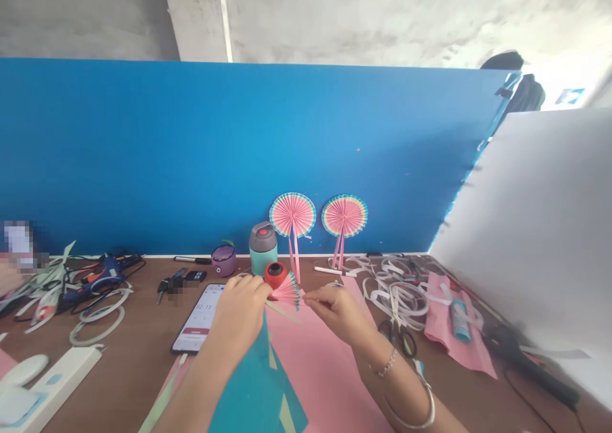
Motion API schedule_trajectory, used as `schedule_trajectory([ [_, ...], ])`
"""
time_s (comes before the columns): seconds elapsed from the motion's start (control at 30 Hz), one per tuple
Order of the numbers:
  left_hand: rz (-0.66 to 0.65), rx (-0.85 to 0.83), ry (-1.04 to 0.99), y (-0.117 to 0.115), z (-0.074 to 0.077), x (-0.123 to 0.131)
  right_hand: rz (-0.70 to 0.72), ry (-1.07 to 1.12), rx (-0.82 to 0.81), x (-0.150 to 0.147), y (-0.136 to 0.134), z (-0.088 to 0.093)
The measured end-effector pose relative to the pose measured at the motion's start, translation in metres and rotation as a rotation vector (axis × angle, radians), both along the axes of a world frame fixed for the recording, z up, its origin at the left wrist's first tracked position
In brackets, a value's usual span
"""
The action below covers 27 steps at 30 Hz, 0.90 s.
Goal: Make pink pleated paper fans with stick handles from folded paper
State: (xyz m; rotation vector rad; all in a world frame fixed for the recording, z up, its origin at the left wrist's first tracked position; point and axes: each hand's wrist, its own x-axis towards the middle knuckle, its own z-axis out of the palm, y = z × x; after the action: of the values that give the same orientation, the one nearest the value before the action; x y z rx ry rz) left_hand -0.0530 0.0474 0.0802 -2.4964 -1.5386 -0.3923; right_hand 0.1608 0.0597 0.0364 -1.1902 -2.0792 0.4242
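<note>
My left hand [245, 302] pinches the gathered end of a small pleated paper fan [287, 291], pink with a teal-striped edge. The fan's pleats spread to the right, towards my right hand [333, 310]. The thumb and fingers of that hand are pressed together just beside the fan's edge; what they hold, if anything, is too small to make out. Beneath both hands lie a pink paper sheet [321, 356] and a teal paper sheet [248, 391]. Two finished round paper fans, the left one [292, 215] and the right one [345, 215], lean against the blue partition.
A phone [198, 318] showing a timer lies left of my left hand. Behind stand a teal flask [263, 251], a red round object [276, 273] and a purple cup [224, 260]. White strip coils [399, 299], scissors [404, 337] and a glue gun [530, 363] lie right; a power strip [62, 388] left.
</note>
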Motion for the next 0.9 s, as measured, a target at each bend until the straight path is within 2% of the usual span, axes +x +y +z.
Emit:
schedule_trajectory([
  [0.07, 0.017, -0.002, 0.011, 0.0, 0.0, -0.002, -0.016, -0.046, 0.026, -0.003, -0.001, -0.001],
  [0.27, -0.001, -0.046, 0.06, -0.005, 0.008, -0.006, -0.18, -0.158, 0.048, -0.006, -0.005, -0.001],
  [0.37, 0.068, -0.031, 0.045, -0.007, 0.013, -0.013, -0.178, -0.166, 0.0, -0.005, -0.005, 0.001],
  [0.43, 0.078, -0.079, 0.007, -0.008, 0.014, -0.018, -0.142, -0.116, -0.017, -0.005, -0.003, 0.001],
  [0.53, 0.008, -0.258, -0.131, -0.009, 0.011, -0.02, -0.11, 0.051, -0.006, -0.004, 0.001, -0.003],
  [0.67, -0.148, -0.651, -0.375, -0.009, 0.003, -0.013, -0.099, 0.238, -0.002, -0.005, 0.005, -0.009],
  [0.77, -0.199, -0.909, -0.458, -0.007, -0.007, -0.003, -0.075, 0.282, 0.018, -0.008, 0.006, -0.011],
  [0.9, -0.211, -1.022, -0.503, 0.0, -0.023, 0.009, -0.085, 0.292, 0.064, -0.01, 0.005, -0.012],
])
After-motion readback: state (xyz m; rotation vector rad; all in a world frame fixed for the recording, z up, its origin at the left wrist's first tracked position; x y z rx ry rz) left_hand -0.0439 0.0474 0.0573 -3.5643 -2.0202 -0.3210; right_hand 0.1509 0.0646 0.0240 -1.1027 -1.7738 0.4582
